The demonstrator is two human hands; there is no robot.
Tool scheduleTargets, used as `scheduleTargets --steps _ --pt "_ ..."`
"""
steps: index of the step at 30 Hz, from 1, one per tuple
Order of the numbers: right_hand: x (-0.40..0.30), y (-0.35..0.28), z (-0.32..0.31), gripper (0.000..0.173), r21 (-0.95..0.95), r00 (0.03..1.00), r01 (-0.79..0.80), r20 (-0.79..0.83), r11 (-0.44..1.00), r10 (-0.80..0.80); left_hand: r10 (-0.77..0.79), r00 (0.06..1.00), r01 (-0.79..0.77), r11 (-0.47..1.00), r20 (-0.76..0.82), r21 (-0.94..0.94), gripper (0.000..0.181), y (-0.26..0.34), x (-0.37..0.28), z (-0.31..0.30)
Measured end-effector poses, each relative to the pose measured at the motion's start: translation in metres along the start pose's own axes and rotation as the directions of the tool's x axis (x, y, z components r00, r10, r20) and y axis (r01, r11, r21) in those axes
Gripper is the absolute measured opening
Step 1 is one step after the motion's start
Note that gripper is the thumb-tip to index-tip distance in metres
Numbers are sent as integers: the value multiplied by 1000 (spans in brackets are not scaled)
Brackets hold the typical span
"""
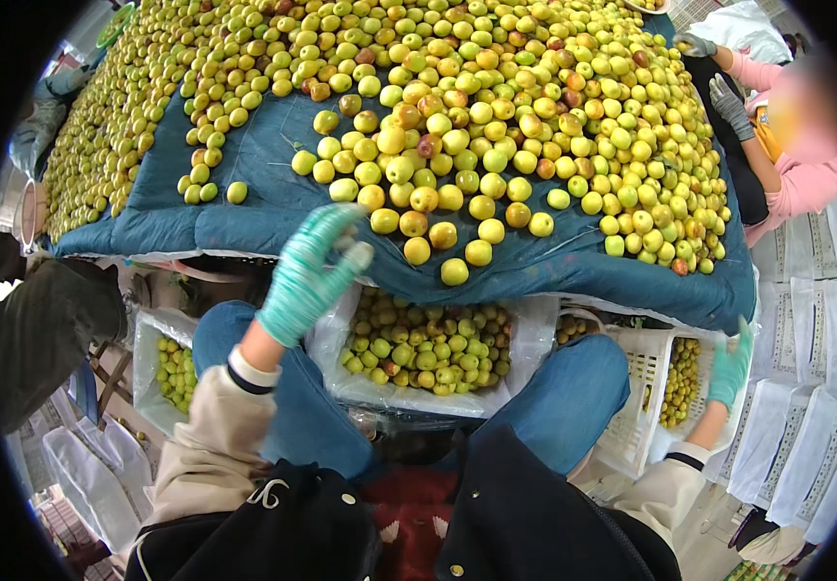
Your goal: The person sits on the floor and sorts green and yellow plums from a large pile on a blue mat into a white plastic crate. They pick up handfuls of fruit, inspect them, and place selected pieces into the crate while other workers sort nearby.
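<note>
My left hand (309,279) wears a striped green glove with pale fingertips. It is raised over the near edge of the blue quilted cloth (237,156), fingers apart, with nothing visible in it. Just beyond its fingertips lie loose yellow-green jujube-like fruits (454,271), some with reddish-brown patches. Far to the right, my right hand (730,367) is in a matching glove, slightly blurred. Its fingers are spread above the right side of a white plastic crate (629,407) that holds small fruits (680,385). I see nothing in that hand.
Between my knees stands a plastic-lined crate (534,327) of green and brownish fruits. Another lined crate (144,363) is by my left knee. A person in pink (799,189) sits at the right edge; another person's gloved hand (39,134) shows at far left. White-covered crates (774,428) line the right.
</note>
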State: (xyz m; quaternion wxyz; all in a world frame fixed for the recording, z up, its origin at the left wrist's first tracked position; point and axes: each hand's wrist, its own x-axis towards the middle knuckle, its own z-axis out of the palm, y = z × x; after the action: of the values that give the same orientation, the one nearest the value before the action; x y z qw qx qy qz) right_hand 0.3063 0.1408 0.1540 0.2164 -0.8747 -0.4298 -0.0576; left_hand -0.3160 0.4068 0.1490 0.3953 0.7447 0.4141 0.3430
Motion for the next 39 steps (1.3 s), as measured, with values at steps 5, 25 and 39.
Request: scheduleTargets --steps 5,25,39 --pt "-11 -319 84 39 478 847 131 402 869 -348 7 999 -6 999 38 -31 38 23 -34 66" --pt "-84 -422 129 26 306 492 713 421 631 -762 -218 703 642 -217 677 -736 54 -12 -54 73" --pt "-4 -357 110 43 422 954 182 142 888 -263 -130 697 699 -96 705 -708 29 -39 -64 61"
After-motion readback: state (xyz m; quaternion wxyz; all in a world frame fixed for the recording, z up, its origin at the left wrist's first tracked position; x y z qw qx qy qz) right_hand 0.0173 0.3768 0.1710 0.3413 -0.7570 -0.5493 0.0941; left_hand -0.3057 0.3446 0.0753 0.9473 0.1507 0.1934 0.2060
